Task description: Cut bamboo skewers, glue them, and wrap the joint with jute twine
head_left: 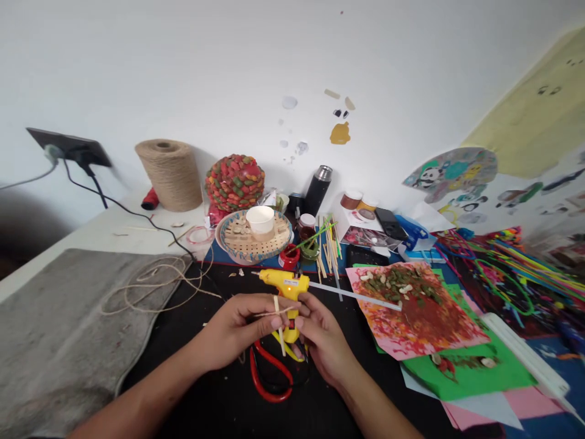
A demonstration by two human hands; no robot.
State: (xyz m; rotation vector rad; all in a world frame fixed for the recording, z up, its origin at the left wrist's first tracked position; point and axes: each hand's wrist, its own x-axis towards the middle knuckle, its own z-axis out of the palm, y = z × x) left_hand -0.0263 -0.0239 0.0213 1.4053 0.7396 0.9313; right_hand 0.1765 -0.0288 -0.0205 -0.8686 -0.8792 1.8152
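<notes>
My left hand (242, 329) pinches a thin wooden stick (279, 326) held upright, with a piece of twine crossing it. My right hand (320, 338) is closed close beside it, fingers at the twine end near the stick. Just behind both hands a yellow glue gun (286, 285) stands on the black mat, a long glue stick (354, 295) poking out to the right. Red-handled scissors (269, 375) lie on the mat under my hands.
A loose twine strand (155, 283) trails left over a grey mat (55, 341). A twine spool (170, 174), woven basket (223, 235) with white cup (260, 219), paint jars, sticks, a seed collage (411, 308) and coloured papers crowd the back and right.
</notes>
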